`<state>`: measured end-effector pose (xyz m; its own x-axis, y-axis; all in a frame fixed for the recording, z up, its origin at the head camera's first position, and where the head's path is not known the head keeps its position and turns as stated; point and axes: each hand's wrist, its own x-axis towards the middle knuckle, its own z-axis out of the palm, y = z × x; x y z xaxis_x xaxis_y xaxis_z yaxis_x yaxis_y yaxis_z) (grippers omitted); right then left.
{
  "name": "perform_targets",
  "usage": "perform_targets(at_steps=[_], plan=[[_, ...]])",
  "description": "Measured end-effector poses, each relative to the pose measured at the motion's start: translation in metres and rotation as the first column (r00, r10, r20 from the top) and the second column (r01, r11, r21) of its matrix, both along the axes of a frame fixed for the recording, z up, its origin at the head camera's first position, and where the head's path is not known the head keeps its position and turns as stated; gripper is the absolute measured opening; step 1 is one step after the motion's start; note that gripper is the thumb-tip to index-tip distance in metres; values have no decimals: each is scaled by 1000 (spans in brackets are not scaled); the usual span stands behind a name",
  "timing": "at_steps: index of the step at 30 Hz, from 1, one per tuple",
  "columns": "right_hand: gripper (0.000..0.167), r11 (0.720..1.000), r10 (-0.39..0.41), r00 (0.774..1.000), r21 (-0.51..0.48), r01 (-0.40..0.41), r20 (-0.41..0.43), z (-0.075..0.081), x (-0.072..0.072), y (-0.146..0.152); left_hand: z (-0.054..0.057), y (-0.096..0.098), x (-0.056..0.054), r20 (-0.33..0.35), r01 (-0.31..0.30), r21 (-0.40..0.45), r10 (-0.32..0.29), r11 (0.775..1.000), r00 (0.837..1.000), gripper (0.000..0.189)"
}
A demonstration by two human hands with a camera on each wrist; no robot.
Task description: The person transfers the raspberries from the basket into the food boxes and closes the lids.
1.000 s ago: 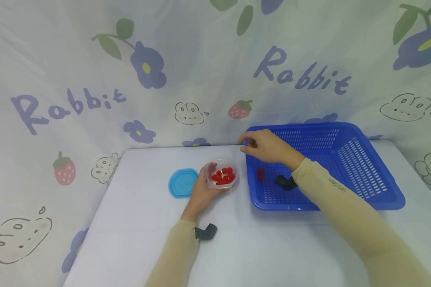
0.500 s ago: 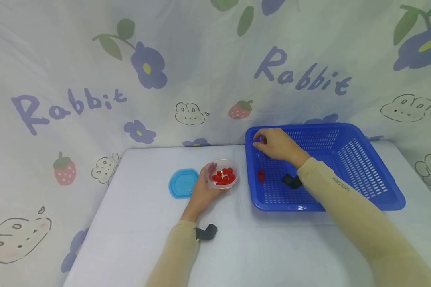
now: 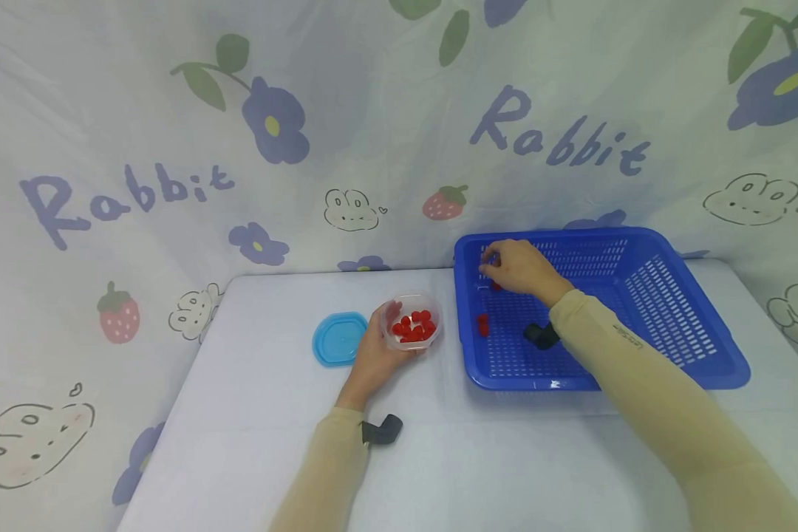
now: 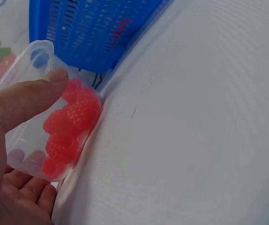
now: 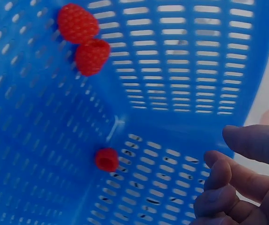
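Note:
A clear plastic tub (image 3: 410,323) stands on the white table, and several red raspberries (image 4: 71,124) lie inside it. My left hand (image 3: 380,346) grips the tub, thumb along its near wall and fingers round the far side. My right hand (image 3: 520,267) hovers within the blue basket (image 3: 725,369) near its back left corner, holding nothing. Its thumb and fingers are bent and apart in the right wrist view. Below it, a single raspberry (image 5: 107,160) lies by the basket's wall. Two more raspberries, one raspberry (image 5: 78,23) touching another raspberry (image 5: 92,56), lie nearer the front left.
Left of the tub, a light blue lid (image 3: 338,340) lies on the table (image 3: 259,414). A white cloth (image 3: 386,148) with printed flowers, strawberries and rabbits hangs behind the table. The basket's raised rim separates its inside from the tub.
My right hand has moved from over the basket's left rim rightward and down into the basket. One raspberry has come into sight beneath it. The left hand and tub have stayed still.

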<state>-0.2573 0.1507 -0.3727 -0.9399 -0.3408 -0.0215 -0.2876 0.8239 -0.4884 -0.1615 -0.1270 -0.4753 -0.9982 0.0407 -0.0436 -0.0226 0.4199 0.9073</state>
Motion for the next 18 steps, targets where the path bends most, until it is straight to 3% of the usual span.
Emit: perform_targets(at_steps=[6,18], plan=[[35,998,4,1000,59,-3,-15,-8,-3,4,-1,0,0,-1,0,-1,0,1000,1000,94],[38,992,-4,997,122,-5,78,-17,-6,9,-1,-1,0,-1,7,6,-7,1000,1000,95]])
